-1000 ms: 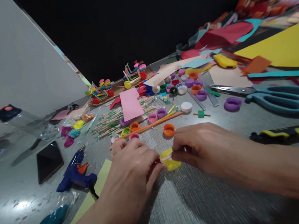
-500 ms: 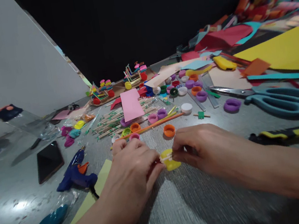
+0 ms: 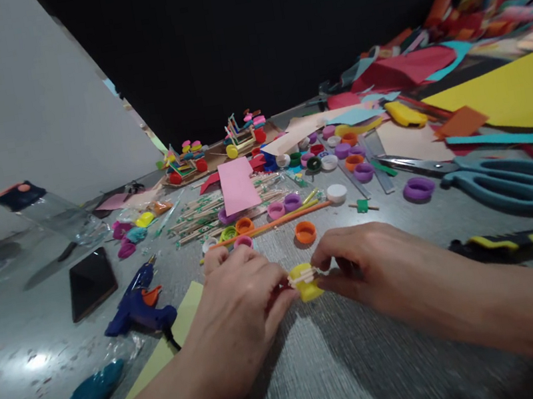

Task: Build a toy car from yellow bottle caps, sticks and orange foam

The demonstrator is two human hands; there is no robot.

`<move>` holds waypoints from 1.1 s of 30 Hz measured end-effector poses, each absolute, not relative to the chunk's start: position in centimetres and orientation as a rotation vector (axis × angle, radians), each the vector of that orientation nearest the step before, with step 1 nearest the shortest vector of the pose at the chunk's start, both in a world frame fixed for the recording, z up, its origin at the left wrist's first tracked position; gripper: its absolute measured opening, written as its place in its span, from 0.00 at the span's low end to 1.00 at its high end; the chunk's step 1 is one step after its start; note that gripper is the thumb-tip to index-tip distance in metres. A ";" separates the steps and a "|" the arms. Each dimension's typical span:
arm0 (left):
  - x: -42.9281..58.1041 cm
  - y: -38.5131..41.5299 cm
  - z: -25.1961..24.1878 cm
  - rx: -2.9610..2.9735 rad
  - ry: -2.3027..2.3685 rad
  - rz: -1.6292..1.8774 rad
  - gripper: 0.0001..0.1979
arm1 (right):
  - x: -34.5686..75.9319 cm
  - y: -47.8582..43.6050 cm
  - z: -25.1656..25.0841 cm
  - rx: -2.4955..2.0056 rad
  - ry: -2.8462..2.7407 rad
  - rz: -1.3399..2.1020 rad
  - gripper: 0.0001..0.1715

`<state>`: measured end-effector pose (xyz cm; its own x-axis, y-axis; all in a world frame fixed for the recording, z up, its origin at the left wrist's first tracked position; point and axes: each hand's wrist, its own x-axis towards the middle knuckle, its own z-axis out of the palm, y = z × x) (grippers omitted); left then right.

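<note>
Low over the grey table, a small yellow round piece (image 3: 307, 293) lies between my two hands, with short pale wooden sticks (image 3: 304, 276) across its top. My left hand (image 3: 243, 291) is closed, thumb and index finger pinching the left end of the sticks. From the other side, my right hand (image 3: 357, 259) has its thumb and index finger around the sticks' right end; its other fingers are curled in. Whether the sticks are fixed to the yellow piece I cannot tell. Just beyond the hands sits an orange bottle cap (image 3: 305, 233).
A blue glue gun (image 3: 136, 308), phone (image 3: 91, 283) and tilted clear bottle (image 3: 54, 216) are at left. Bundled sticks (image 3: 198, 217) and several caps lie ahead. Blue-handled scissors (image 3: 516, 180) and a yellow-black cutter (image 3: 530, 238) are at right. Small stick models (image 3: 244, 137) stand behind.
My right fingertips have drawn back slightly to the right, so more of the sticks shows. My left hand keeps its pinch. The whole view has shifted a little.
</note>
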<state>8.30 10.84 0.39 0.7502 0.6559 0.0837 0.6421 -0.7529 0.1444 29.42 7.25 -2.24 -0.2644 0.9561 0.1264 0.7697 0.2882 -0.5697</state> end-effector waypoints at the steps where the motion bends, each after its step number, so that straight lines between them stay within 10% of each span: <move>1: 8.3 10.8 0.3 2.846 1.047 0.210 0.06 | 29.5 7.2 -2.3 -1.547 -2.112 0.537 0.03; 18: 3.5 8.8 3.3 2.981 1.193 0.788 0.19 | 32.7 2.7 -1.7 -1.377 -2.179 0.365 0.07; 33: 0.9 8.2 -1.2 2.709 1.347 0.322 0.34 | 30.9 -1.0 -3.2 -1.430 -2.379 0.086 0.20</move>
